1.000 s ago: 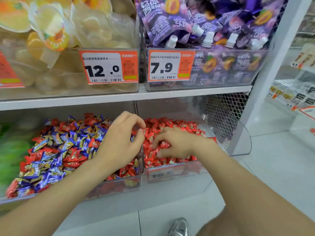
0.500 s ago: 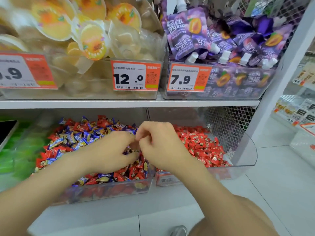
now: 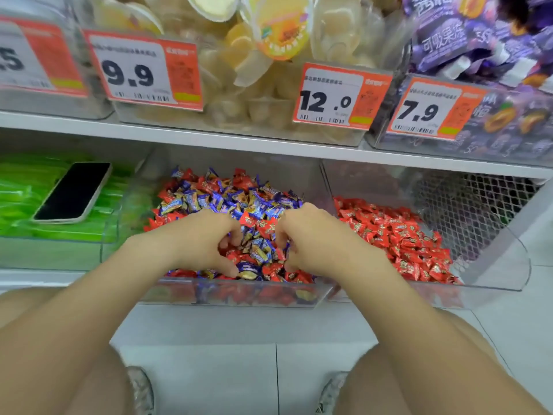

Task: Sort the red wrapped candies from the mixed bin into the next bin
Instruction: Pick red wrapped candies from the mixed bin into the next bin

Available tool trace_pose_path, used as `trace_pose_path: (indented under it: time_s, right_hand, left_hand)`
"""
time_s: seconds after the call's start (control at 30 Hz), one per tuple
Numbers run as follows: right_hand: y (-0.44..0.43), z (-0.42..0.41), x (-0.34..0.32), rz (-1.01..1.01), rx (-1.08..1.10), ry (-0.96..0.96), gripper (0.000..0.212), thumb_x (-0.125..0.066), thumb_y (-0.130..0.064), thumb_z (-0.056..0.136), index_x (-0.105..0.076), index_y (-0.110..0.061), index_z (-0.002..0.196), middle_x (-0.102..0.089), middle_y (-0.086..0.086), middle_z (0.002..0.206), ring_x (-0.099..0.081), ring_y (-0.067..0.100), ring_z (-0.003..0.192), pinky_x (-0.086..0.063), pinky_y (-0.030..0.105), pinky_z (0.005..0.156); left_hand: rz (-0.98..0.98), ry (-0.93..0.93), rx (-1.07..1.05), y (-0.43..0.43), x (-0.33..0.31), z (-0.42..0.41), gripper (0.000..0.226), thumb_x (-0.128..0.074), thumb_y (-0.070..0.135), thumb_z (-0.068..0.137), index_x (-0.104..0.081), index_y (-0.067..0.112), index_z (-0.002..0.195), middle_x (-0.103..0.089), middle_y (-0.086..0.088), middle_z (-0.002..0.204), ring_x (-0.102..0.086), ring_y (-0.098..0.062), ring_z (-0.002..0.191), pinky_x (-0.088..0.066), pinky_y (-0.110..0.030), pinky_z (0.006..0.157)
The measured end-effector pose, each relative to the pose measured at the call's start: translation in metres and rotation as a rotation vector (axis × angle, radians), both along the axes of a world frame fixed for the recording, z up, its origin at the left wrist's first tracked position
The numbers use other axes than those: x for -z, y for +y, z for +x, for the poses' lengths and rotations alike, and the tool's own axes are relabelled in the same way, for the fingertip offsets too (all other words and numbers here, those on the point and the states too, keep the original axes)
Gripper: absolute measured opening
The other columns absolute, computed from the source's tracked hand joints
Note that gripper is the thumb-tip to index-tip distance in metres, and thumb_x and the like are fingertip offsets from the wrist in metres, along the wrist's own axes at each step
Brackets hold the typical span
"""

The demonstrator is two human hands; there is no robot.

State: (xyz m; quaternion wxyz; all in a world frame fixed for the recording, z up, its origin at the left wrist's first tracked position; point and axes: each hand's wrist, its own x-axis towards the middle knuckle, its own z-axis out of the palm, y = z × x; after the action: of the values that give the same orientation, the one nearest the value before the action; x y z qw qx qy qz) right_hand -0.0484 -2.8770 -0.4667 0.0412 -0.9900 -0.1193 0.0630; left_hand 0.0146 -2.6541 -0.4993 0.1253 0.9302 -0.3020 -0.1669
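The clear mixed bin on the low shelf holds a heap of blue and red wrapped candies. To its right stands a second clear bin holding only red wrapped candies. Both my hands are down in the mixed bin. My left hand has its fingers curled into the pile, thumb near a blue candy at the front. My right hand is curled the same way just right of it, fingertips buried among red and blue candies. Whether either hand grips a candy is hidden by the fingers.
A black phone lies on green packets in the bin to the left. An upper shelf carries bins with price tags reading 9.9, 12.0 and 7.9. My knees and shoes are below, over white floor tiles.
My right hand has left the red bin and come into the mixed bin beside the left. The hands met, then parted a little and dug in. The view shifted left.
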Motion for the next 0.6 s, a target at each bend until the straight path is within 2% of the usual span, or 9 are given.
trace_pose_path:
  time_s: [0.1,0.17,0.23,0.3,0.37,0.43,0.47,0.53,0.6]
  right_hand:
    - [0.009,0.009,0.013,-0.026,-0.025,0.125,0.039,-0.097,-0.025,0.065,-0.072,-0.021,0.095,-0.062,-0.005,0.083,-0.067,0.026,0.083,-0.059,0.037,0.072]
    - [0.018,0.018,0.021,-0.065,-0.041,0.13,0.042,-0.097,-0.035,0.065,-0.07,-0.02,0.094,-0.062,-0.001,0.089,-0.065,0.027,0.083,-0.055,0.034,0.066]
    - [0.022,0.028,0.026,-0.041,-0.069,0.131,0.041,-0.098,-0.04,0.064,-0.067,-0.02,0.082,-0.058,-0.002,0.08,-0.06,0.022,0.074,-0.045,0.032,0.056]
    - [0.022,0.032,0.023,0.008,-0.088,0.148,0.03,-0.096,-0.031,0.068,-0.071,-0.02,0.08,-0.056,-0.008,0.066,-0.057,0.011,0.063,-0.048,0.033,0.055]
    - [0.017,0.033,0.02,0.032,-0.09,0.162,0.021,-0.09,-0.02,0.074,-0.078,-0.017,0.091,-0.059,-0.011,0.06,-0.057,-0.001,0.055,-0.058,0.034,0.062]
    - [0.01,0.031,0.018,0.085,-0.068,0.141,0.013,-0.085,-0.022,0.077,-0.08,-0.019,0.088,-0.065,-0.01,0.062,-0.059,-0.006,0.06,-0.059,0.03,0.064]
    - [0.008,0.03,0.016,0.118,-0.055,0.128,0.009,-0.084,-0.026,0.08,-0.079,-0.019,0.083,-0.067,-0.009,0.064,-0.061,-0.003,0.063,-0.056,0.026,0.064]
    - [0.002,0.028,0.011,0.18,-0.007,0.121,0.018,-0.078,-0.028,0.084,-0.077,-0.015,0.072,-0.071,-0.005,0.063,-0.066,0.003,0.062,-0.051,0.021,0.061]
    - [0.0,0.025,0.004,0.227,0.063,0.143,0.021,-0.075,-0.024,0.084,-0.075,-0.011,0.068,-0.075,0.001,0.063,-0.072,0.008,0.062,-0.058,0.026,0.062]
  left_hand:
    - [0.045,0.035,0.052,0.001,0.005,0.004,0.053,-0.092,0.057,0.068,-0.069,0.031,0.108,-0.067,0.012,0.097,-0.065,-0.009,0.09,-0.058,-0.035,0.081]
    - [0.048,0.029,0.079,-0.004,0.008,0.004,0.053,-0.09,0.059,0.069,-0.07,0.029,0.109,-0.067,0.011,0.097,-0.065,-0.01,0.089,-0.057,-0.033,0.079]
    - [0.064,-0.006,0.092,-0.01,0.012,0.005,0.053,-0.09,0.058,0.068,-0.067,0.03,0.106,-0.063,0.012,0.094,-0.06,-0.009,0.084,-0.055,-0.033,0.073]
    - [0.072,0.011,0.087,-0.013,0.014,0.009,0.052,-0.095,0.054,0.065,-0.066,0.03,0.101,-0.063,0.012,0.09,-0.059,-0.007,0.079,-0.056,-0.035,0.069]
    - [0.076,0.049,0.075,-0.011,0.013,0.014,0.051,-0.098,0.046,0.064,-0.068,0.028,0.101,-0.066,0.011,0.089,-0.064,-0.01,0.077,-0.056,-0.036,0.07]
    - [0.069,0.049,0.063,-0.008,0.012,0.019,0.048,-0.098,0.041,0.067,-0.07,0.027,0.103,-0.068,0.008,0.085,-0.066,-0.012,0.075,-0.054,-0.034,0.068]
    - [0.06,0.045,0.059,-0.007,0.012,0.02,0.046,-0.097,0.039,0.07,-0.068,0.026,0.104,-0.068,0.006,0.084,-0.066,-0.014,0.074,-0.052,-0.033,0.066]
    - [0.033,0.047,0.06,-0.004,0.013,0.021,0.041,-0.093,0.033,0.077,-0.066,0.025,0.106,-0.07,0.0,0.085,-0.067,-0.019,0.077,-0.045,-0.029,0.061]
    - [-0.006,0.036,0.065,-0.002,0.012,0.02,0.032,-0.088,0.025,0.082,-0.064,0.026,0.105,-0.068,-0.003,0.089,-0.066,-0.021,0.08,-0.044,-0.028,0.061]
